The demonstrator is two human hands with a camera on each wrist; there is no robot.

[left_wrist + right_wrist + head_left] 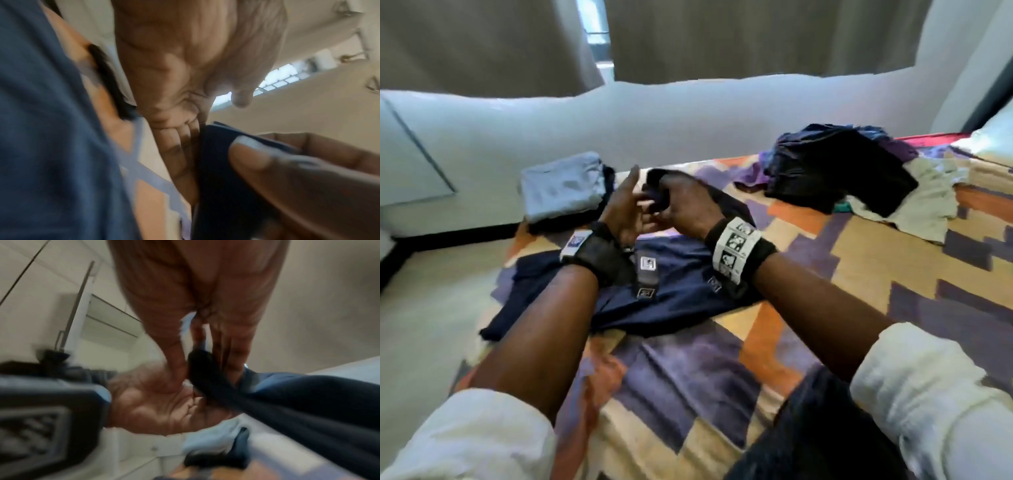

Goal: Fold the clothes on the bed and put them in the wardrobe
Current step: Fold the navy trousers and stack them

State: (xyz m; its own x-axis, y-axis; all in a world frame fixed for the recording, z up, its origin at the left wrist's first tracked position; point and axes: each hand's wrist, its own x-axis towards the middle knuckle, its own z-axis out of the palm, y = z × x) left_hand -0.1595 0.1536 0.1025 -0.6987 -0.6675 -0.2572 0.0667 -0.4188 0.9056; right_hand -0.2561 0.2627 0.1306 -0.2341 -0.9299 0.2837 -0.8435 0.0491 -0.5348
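A dark navy blue cloth garment lies spread on the bed, which has a cover of orange, purple and cream blocks. The right hand grips a lifted edge of this garment, and the left hand, with straight fingers, touches it from the side. A folded light grey cloth lies near the bed's far corner. A heap of dark, purple and cream clothes lies to the right.

The bed, under a patterned cover of purple, orange and cream blocks, carries a navy garment spread near its front edge, a folded pale-blue stack at the far left corner, and a loose heap of clothes at the right.
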